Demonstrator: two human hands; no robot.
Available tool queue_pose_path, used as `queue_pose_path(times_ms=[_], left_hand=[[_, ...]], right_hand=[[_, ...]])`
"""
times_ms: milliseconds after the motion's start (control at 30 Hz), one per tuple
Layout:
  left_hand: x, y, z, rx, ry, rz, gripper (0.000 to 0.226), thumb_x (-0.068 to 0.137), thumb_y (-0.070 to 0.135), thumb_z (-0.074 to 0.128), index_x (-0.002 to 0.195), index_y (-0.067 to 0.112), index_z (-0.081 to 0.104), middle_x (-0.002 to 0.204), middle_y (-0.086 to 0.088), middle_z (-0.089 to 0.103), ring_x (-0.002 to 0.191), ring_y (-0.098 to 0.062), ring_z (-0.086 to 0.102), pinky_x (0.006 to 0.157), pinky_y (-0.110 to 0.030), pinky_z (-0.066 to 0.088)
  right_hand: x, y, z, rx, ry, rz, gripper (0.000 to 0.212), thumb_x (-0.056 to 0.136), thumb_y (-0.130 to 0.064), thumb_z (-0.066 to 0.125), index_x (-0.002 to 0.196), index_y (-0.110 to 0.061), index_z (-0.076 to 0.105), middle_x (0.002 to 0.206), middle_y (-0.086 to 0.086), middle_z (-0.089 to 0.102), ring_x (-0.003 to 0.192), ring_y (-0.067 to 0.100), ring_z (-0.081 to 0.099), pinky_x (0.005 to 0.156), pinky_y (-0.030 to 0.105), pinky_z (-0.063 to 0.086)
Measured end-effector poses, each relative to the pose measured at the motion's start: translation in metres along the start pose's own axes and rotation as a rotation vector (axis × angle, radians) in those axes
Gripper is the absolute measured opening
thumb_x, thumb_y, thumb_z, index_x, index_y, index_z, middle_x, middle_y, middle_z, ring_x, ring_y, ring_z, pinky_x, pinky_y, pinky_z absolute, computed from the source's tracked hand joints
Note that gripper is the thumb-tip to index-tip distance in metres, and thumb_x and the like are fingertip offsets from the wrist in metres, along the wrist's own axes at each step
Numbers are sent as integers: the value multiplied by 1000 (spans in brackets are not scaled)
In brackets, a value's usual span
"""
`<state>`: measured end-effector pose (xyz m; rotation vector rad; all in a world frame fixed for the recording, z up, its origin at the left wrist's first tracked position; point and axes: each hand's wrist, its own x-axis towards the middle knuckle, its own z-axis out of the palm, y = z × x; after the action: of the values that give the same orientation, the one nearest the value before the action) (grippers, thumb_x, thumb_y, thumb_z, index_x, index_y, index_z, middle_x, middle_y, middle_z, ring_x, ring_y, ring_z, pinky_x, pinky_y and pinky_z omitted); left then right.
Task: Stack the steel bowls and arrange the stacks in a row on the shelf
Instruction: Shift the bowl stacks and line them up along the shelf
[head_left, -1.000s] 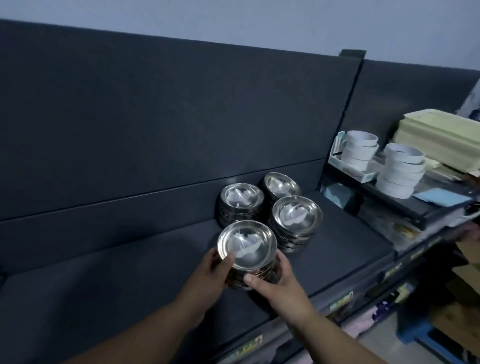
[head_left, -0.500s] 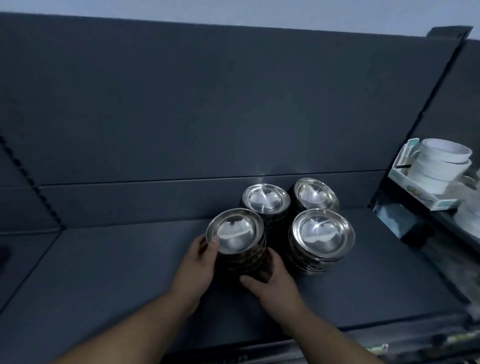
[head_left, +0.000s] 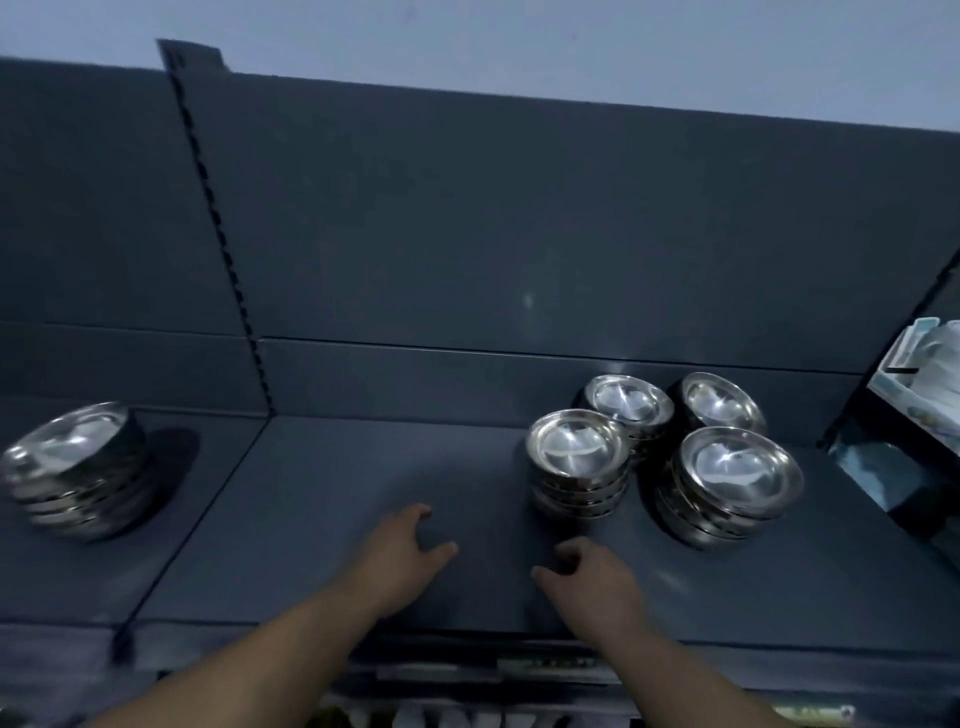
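Left hand (head_left: 408, 553), right hand (head_left: 597, 582): loose, empty.

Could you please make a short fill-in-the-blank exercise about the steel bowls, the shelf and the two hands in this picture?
1. On the right part of the dark grey shelf, ___ stacks of shiny round steel bowls stand close together.
2. Another single stack of steel bowls stands far to the ___ of them.
3. The left hand and the right hand both hold ___.
Missing words: four; left; nothing.
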<state>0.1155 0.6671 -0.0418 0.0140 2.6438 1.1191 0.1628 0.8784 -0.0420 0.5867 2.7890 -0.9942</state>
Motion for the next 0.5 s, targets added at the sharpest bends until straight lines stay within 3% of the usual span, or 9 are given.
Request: queue_pose_path(times_ms=[167, 267, 500], left_hand=[[-39, -81, -75, 134, 20, -24, 68, 90, 47, 58, 147, 21, 33, 153, 0, 33, 134, -17, 40, 109, -26, 36], [-70, -138, -131, 253, 110, -44, 66, 88, 51, 58, 145, 22, 39, 149, 1, 38, 132, -16, 43, 106, -23, 34], [-127, -247, -234, 252, 221, -189, 65, 85, 48, 63, 141, 22, 45, 144, -1, 45, 128, -15, 49, 103, -20, 35]], right_hand=[[-37, -71, 52, -63, -57, -117, 57, 82, -48, 66, 132, -21, 55, 135, 0, 57, 118, 17, 58, 96, 25, 45], [-64, -126, 92, -89, -124, -208, 60, 87, -49, 62, 139, -21, 47, 140, 0, 49, 118, 16, 55, 91, 22, 44], [-105, -232, 186, -127, -196, -351, 67, 86, -54, 61, 142, -24, 40, 144, -1, 46, 126, 18, 49, 99, 26, 44]])
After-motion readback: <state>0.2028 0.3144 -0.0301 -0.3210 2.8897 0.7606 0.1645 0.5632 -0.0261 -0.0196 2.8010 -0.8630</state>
